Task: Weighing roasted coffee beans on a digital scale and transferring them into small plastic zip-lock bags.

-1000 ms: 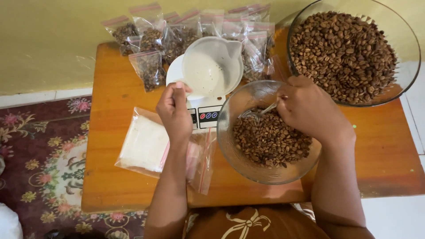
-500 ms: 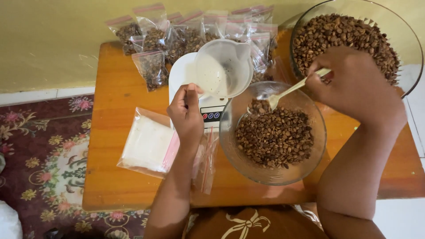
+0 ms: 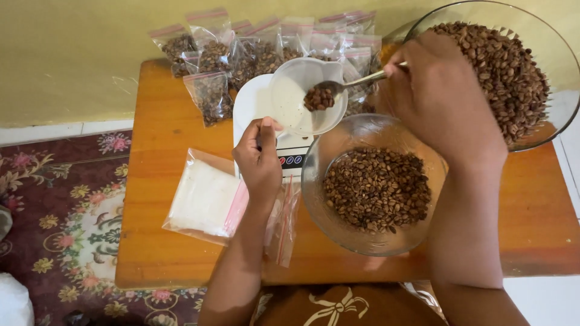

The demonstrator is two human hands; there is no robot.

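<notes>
A patterned carpet (image 3: pixel 54 211) is seen at the far left, cut off by the frame edge. On the wooden surface (image 3: pixel 157 121), a flat stack of empty clear bags (image 3: pixel 205 199) lies just beside the left wrist. Behind it, filled bags of coffee beans (image 3: pixel 211 66) are lined up against the wall, the rearmost partly hidden by the cup. The left hand (image 3: pixel 260 160) rests on the white scale (image 3: pixel 251 105), its fingers curled closed; whether anything is pinched in them cannot be told, and most of the scale's display is covered by the hand. A translucent white cup (image 3: pixel 296 102) stands on the scale. A spoon (image 3: pixel 329 93) loaded with coffee beans is held over the cup's mouth, its handle gripped by the closed fingers of the right hand (image 3: pixel 441 99), which hide the handle's end. Below, a glass bowl (image 3: pixel 374 187) partly filled with beans is seen, its right rim covered by the right forearm. At the far right, a larger glass bowl (image 3: pixel 513 66) full of beans is cut off by the frame.
</notes>
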